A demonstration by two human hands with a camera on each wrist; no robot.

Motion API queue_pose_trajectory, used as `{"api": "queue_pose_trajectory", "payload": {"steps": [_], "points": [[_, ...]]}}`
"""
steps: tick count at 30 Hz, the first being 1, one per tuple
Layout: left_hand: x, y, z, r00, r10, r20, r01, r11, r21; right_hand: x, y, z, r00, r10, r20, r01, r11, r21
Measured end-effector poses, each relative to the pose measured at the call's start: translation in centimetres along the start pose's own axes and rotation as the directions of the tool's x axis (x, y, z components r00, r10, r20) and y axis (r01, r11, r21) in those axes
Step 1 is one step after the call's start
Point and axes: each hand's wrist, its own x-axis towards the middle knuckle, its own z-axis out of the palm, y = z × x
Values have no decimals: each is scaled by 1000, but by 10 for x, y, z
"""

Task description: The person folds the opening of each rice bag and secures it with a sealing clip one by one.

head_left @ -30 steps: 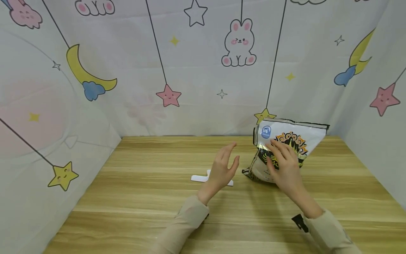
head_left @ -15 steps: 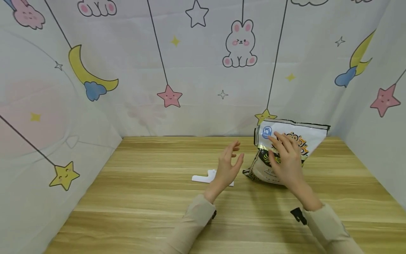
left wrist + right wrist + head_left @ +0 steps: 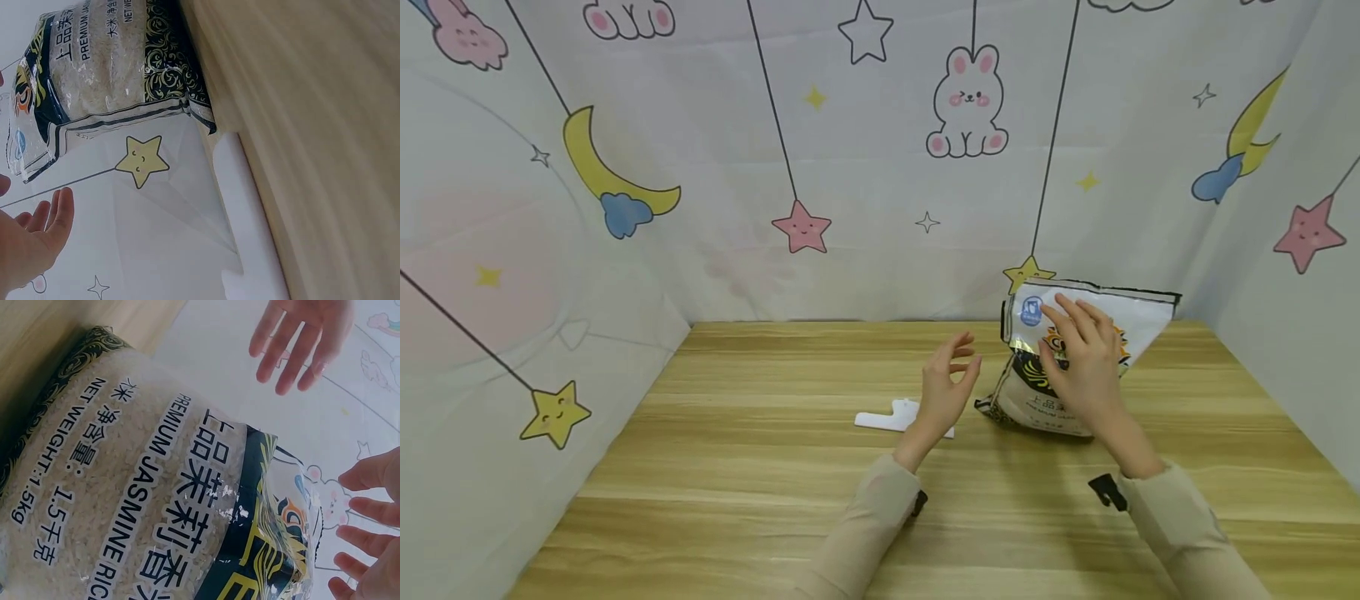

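Note:
A clear bag of jasmine rice (image 3: 1138, 321) with black and gold print leans against the back curtain at the table's far right. My right hand (image 3: 1077, 337) is open in front of the bag's upper part with fingers spread; I cannot tell whether it touches. My left hand (image 3: 957, 372) is open just left of the bag, palm toward it, holding nothing. The right wrist view shows the bag's label (image 3: 125, 506) close up, my right fingers (image 3: 369, 534) at the edge and the left hand (image 3: 306, 337) beyond. In the left wrist view the bag (image 3: 106, 69) is above the left hand (image 3: 34, 237).
A flat white plastic piece (image 3: 887, 417) lies on the wooden table (image 3: 737, 467) behind my left hand. Printed curtains (image 3: 850, 167) wall in the table at the back and both sides. Beige sleeves cover both forearms.
My right hand has risen from the bag's middle to its upper part. My left hand has moved a little forward and right, closer to the bag. The bag has stayed put.

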Motion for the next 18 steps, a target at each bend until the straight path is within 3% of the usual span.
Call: {"api": "queue_pose_trajectory", "payload": {"steps": [2, 5, 10, 18], "points": [[1, 7, -1, 999, -42, -9, 42, 998, -46, 1, 1, 0, 1000, -3, 13, 3, 1000, -3], [2, 4, 1, 993, -120, -24, 116, 984, -137, 2, 2, 0, 999, 0, 39, 1, 1000, -10], [5, -3, 4, 968, -248, -27, 230, 930, -287, 4, 9, 1, 999, 7, 48, -6, 1000, -11], [13, -32, 14, 926, -376, -38, 322, 838, -440, 9, 17, 2, 999, 12, 33, -13, 1000, 13]]}}
